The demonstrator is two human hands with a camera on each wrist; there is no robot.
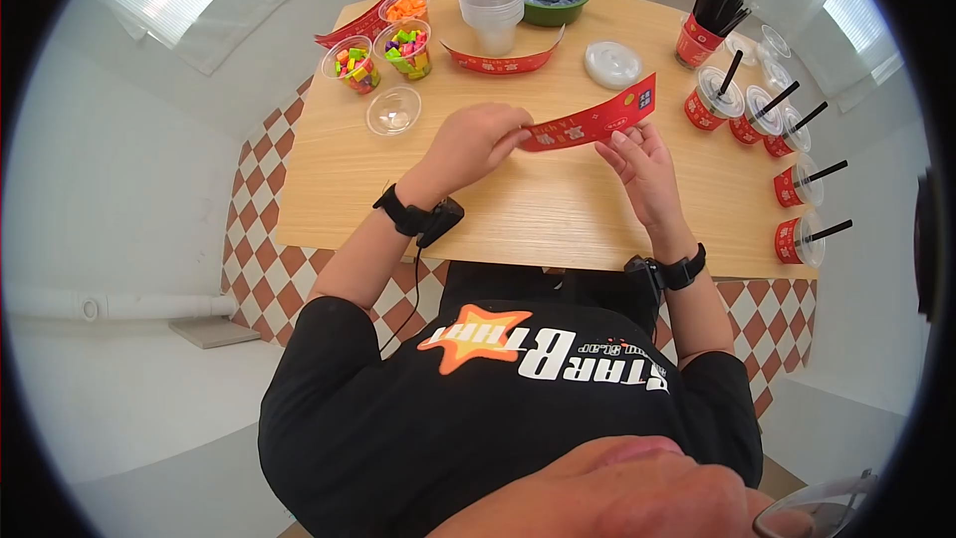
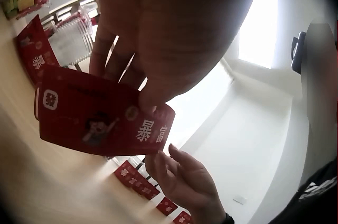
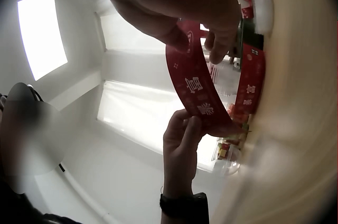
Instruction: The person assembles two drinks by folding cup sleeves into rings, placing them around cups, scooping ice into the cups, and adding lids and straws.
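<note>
A red paper cup sleeve (image 1: 590, 124) with white characters is stretched between both hands above the table. My left hand (image 1: 476, 144) pinches its left end, the thumb lying on the printed face in the left wrist view. At the other end my right hand (image 1: 642, 161) holds the lower edge between thumb and fingers. The sleeve (image 3: 196, 84) looks curved in the right wrist view. Behind it, another red sleeve (image 1: 503, 64) lies on the table in front of a stack of clear plastic cups (image 1: 490, 2).
Several lidded cups with black straws (image 1: 713, 100) line the right side. Cups of colourful pieces (image 1: 406, 48) stand at the left, near a clear lid (image 1: 394, 112). A stack of lids (image 1: 612, 65), a straw holder (image 1: 699, 40) and a green basin (image 1: 550, 10) are farther back.
</note>
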